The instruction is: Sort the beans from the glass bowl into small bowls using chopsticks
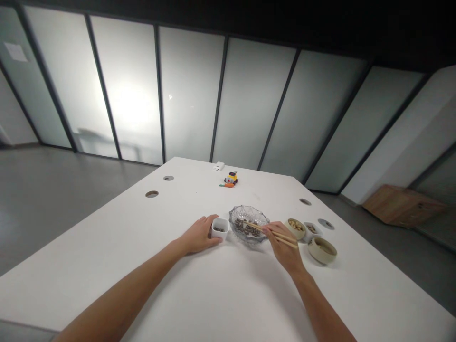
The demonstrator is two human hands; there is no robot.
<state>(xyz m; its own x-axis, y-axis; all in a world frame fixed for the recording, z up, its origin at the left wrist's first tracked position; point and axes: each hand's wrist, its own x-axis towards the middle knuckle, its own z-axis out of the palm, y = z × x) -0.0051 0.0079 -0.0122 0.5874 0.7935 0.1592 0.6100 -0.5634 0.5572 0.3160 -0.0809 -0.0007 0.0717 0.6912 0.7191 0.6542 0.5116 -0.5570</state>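
Chopsticks (pixel 276 233) are gripped in the right hand (pixel 285 249), tips set in the glass bowl (pixel 249 224) among dark pieces. The small white cup (pixel 220 228) is clasped at its side by the left hand (pixel 197 236), touching the glass bowl's left rim. Both sit mid-desk (pixel 178 285), toward the right edge. Three more bowls (pixel 322 250) are grouped just right of the hand; a toy (pixel 231 179) and white box (pixel 218 166) lie near the far edge.
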